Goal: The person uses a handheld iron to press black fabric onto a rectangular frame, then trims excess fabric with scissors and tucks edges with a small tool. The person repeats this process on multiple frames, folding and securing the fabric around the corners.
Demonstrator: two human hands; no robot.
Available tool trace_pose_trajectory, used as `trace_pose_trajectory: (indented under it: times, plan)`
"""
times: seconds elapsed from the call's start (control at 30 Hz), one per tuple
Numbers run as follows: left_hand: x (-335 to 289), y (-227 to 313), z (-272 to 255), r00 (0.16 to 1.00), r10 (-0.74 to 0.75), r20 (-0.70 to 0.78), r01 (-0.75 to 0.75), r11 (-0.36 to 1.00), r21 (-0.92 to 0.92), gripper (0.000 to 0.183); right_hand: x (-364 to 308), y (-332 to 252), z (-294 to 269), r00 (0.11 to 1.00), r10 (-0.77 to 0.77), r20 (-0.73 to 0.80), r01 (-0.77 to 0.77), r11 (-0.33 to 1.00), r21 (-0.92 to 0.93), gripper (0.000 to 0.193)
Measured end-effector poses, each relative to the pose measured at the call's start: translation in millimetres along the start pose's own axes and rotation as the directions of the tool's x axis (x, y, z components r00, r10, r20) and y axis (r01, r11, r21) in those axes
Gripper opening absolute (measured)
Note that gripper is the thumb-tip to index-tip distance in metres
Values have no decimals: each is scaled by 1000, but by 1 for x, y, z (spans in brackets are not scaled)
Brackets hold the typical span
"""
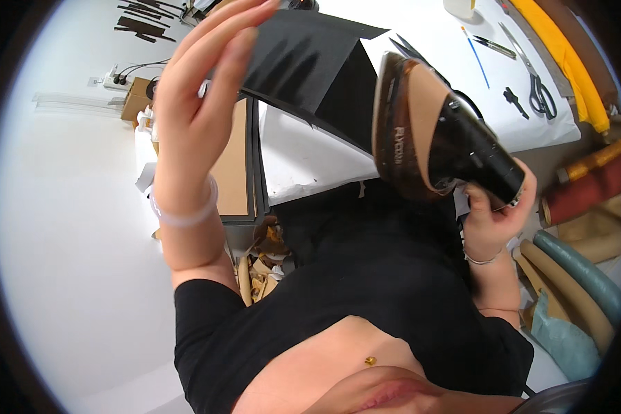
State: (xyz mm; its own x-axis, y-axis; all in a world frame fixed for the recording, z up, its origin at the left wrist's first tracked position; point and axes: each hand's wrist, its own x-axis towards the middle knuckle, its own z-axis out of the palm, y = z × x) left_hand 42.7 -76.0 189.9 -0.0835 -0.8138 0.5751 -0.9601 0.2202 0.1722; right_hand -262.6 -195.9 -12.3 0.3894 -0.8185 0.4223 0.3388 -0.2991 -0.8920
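Note:
My right hand [498,215] grips the lower end of a hair dryer's dark handle. The hair dryer [401,141] has a glossy brown body with a beige panel and is held up in front of the table's near edge. Raised at the left, my left hand [203,90] has its fingers stretched out and holds nothing. Behind it a black sheet [290,62] lies on the table, with darker finger-shaped shadows across it. A second black piece [348,93] adjoins it, partly hidden by the hair dryer.
Large scissors [535,83], a blue brush [477,58] and a pen-like tool [495,46] lie on the white tabletop [421,17]. Other dark scissors [408,48] lie partly behind the hair dryer. Yellow material [555,48] lines the right edge. Rolls [583,272] stand at the lower right.

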Motion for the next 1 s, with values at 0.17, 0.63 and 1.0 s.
trace_pose_trajectory:
  times: [0.17,0.63,1.0]
  plan:
    - [33,-1,16,893,-191,407,219,976,-23,38,8,11,10,970,-191,148,200,978,-50,65]
    - [22,-14,24,922,-108,371,112,994,10,40,35,7,11,885,-261,386,312,947,-74,55]
    - [42,5,10,715,-423,557,410,899,156,48,37,9,19,967,-104,232,130,986,-103,46]
